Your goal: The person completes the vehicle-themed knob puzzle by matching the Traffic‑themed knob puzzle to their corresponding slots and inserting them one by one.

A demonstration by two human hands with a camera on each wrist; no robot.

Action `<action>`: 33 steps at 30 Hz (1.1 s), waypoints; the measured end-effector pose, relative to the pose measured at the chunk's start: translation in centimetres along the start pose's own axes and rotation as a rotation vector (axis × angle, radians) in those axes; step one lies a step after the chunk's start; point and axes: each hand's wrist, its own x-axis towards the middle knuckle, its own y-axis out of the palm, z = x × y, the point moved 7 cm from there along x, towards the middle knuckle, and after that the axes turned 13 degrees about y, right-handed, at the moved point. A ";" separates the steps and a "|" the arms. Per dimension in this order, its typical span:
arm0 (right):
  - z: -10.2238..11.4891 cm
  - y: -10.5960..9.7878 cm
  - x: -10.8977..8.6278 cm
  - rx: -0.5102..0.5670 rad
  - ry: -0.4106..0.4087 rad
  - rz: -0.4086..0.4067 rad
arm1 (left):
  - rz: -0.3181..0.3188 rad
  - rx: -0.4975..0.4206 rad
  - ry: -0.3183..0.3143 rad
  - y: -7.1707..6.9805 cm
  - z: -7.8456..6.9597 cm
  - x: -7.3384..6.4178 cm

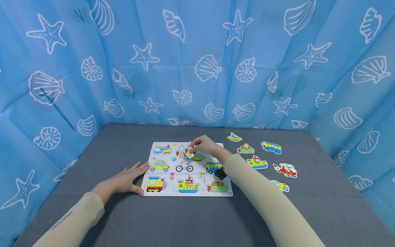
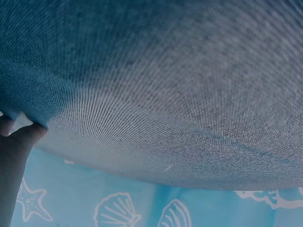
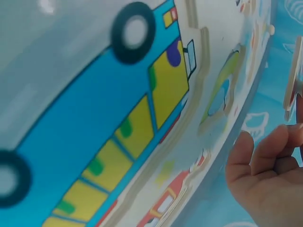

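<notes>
A white puzzle board [image 1: 194, 174] printed with vehicles lies on the grey table. My left hand [image 1: 128, 179] rests at the board's left edge, fingers spread and thumb by the lower left corner; the left wrist view catches only part of this hand [image 2: 16, 151]. Over the top row, my right hand [image 1: 206, 144] pinches a rocket puzzle piece [image 1: 189, 151] between thumb and fingertips. The piece hangs tilted just right of the printed rocket [image 1: 180, 151]. In the right wrist view, the piece's edge [image 3: 290, 80] stands apart from the board's surface. The board's upper right area is hidden behind my right hand.
Loose pieces lie right of the board: a flying saucer [image 1: 234, 137], submarine [image 1: 245, 149], bus [image 1: 271, 147], ship [image 1: 257, 162], helicopter [image 1: 286, 170] and a car [image 1: 280, 185] partly behind my right sleeve. A blue seashell curtain [image 1: 191, 75] hangs behind the table.
</notes>
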 end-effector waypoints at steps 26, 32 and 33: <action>0.2 3.1 3.7 -0.011 0.203 -0.053 | 0.001 -0.013 0.009 -0.1 -0.4 -0.1; 0.4 3.4 4.0 -0.066 0.204 -0.068 | -0.001 -0.010 0.010 -0.1 -0.2 -0.1; 0.5 3.5 4.0 -0.074 0.206 -0.069 | 0.000 -0.011 0.008 -0.1 -0.2 -0.1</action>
